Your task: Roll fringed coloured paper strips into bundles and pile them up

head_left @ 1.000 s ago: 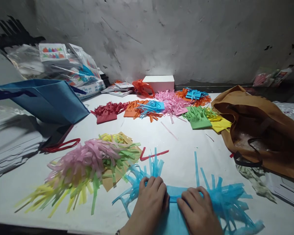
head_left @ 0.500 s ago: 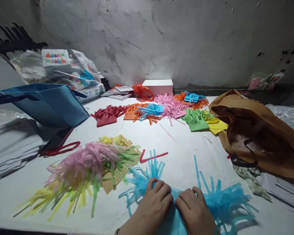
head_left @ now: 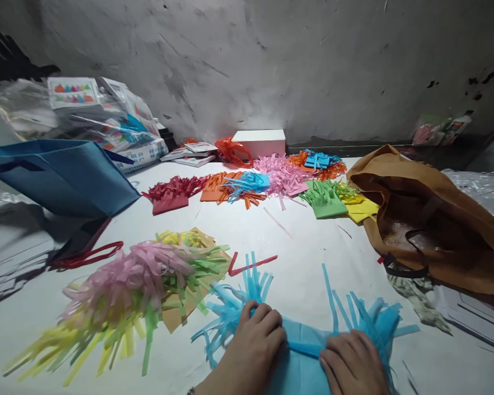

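A light blue sheet of tissue paper (head_left: 302,343) with cut fringes at both ends lies at the near edge of the white table (head_left: 304,258). My left hand (head_left: 253,348) rests on its left part with fingers curled down onto the paper. My right hand (head_left: 352,362) presses on the right part, fingers bent, beside the right fringe. Between the hands a folded ridge of the blue paper shows. To the left lies a pile of pink, green and yellow fringed paper (head_left: 135,291).
Fringed paper stacks in red (head_left: 170,195), orange, blue, pink, green (head_left: 325,200) and yellow line the back. A blue fabric bag (head_left: 61,175) stands left, a brown bag (head_left: 436,219) lies open right. A white box (head_left: 259,142) sits by the wall. A red paper strip (head_left: 251,265) lies mid-table.
My hands have drawn apart along the blue paper: the right hand slid to the right and nearer me, exposing a folded ridge between them. The view shifted slightly.
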`<state>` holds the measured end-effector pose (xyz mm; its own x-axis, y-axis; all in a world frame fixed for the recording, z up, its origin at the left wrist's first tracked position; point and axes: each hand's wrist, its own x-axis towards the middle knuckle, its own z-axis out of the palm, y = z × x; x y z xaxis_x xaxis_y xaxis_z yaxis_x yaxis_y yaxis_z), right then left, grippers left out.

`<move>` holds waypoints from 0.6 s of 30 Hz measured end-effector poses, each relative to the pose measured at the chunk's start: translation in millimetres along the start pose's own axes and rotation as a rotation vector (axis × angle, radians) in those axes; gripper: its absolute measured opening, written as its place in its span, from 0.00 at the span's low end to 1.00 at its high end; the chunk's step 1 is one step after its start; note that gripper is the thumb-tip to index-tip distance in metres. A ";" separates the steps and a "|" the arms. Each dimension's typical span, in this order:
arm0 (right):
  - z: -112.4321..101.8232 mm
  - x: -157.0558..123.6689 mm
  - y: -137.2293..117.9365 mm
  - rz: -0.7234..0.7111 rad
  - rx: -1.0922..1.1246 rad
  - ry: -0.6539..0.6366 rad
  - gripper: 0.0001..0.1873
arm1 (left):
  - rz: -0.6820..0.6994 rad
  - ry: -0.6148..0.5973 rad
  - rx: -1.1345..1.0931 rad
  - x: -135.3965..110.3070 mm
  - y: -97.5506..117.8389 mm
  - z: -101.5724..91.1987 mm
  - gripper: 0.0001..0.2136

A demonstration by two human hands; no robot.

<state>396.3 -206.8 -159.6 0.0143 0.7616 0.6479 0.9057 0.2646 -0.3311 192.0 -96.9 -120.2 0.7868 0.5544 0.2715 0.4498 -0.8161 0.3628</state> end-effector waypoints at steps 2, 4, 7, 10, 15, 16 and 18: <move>4.9 4.0 -10.2 0.152 0.039 0.043 0.16 | -0.073 -0.067 -0.030 3.9 3.6 -3.6 0.07; 7.5 8.9 -17.8 0.256 0.030 0.060 0.15 | -0.156 -0.139 -0.031 9.9 8.3 -7.4 0.06; 7.5 15.0 -21.9 0.341 -0.066 0.029 0.12 | -0.226 -0.210 0.052 19.1 13.6 -11.1 0.05; 8.1 16.2 -19.7 0.300 -0.086 0.031 0.12 | -0.085 -0.209 0.174 22.8 13.4 -8.8 0.06; 14.7 10.3 -14.6 0.048 -0.008 0.077 0.17 | 0.303 -0.117 0.330 22.7 8.2 3.4 0.12; 15.7 10.0 -14.3 0.029 -0.017 0.076 0.15 | 0.312 -0.116 0.352 24.3 8.1 3.5 0.12; 17.1 11.8 -14.5 0.020 -0.035 0.062 0.12 | 0.281 -0.166 0.351 29.8 9.2 -0.7 0.11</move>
<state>376.0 -191.6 -158.9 0.0579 0.7282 0.6829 0.9194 0.2277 -0.3208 219.3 -87.8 -108.2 0.9425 0.2938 0.1594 0.3029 -0.9524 -0.0354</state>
